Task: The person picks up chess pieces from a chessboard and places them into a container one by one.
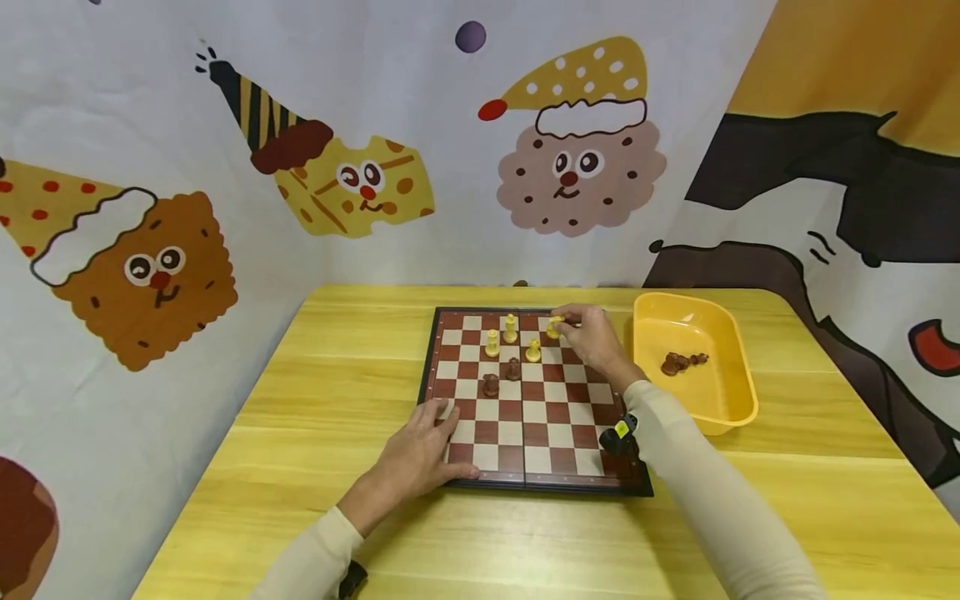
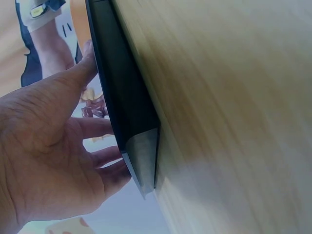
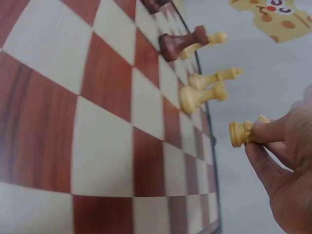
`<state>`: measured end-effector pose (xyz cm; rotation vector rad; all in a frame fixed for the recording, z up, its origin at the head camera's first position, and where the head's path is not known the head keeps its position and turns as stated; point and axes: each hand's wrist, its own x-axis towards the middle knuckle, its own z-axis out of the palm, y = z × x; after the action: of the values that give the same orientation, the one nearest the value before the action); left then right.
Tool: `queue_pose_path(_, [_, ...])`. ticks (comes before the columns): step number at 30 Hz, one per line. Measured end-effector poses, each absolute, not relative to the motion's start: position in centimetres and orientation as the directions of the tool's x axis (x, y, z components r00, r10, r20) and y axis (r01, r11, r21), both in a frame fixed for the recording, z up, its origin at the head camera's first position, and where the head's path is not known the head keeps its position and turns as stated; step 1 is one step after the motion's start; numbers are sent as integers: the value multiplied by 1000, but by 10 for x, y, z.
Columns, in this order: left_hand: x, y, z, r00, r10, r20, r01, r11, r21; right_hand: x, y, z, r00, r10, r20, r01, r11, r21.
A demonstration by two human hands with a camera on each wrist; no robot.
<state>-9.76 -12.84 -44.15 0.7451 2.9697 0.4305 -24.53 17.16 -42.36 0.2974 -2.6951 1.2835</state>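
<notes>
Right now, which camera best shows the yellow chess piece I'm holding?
The right wrist view: the yellow chess piece appears larger, its base uncovered by the right hand. The head view shows it small, partly hidden; the left wrist view doesn't clearly show it.

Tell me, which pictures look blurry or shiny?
Head view: mostly clear, with a pale shine on the table just below the chessboard; left wrist view: the table looks hazy, whitest toward the upper right; right wrist view: the chessboard looks soft up close.
</notes>
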Motion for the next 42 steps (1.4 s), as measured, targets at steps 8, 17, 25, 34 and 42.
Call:
queue_pose_path(8, [-100,-129,-442,-877,481,24,468,841,271,-241,175,-414,-973,-125,193,-227,640,-734])
queue_pose_path(17, [-102,-127,-442,-875,483,2,469,848,245,-236,191,-422,-976,-136,171,-218,653,-726])
queue_pose_path(25, [-101,-125,-441,-891,454,-11,437,865,247,-228,209,-425,-977,-119,179,-213,663,-718])
queue_pose_path(34, [-102,-124,-441,-897,441,-17,425,874,238,-221,225,-419,-969,-103,224,-236,649,-723])
queue_pose_path(42, [-102,-127,-441,-892,453,6,441,865,239,-217,226,-409,-967,-142,209,-251,650,-717])
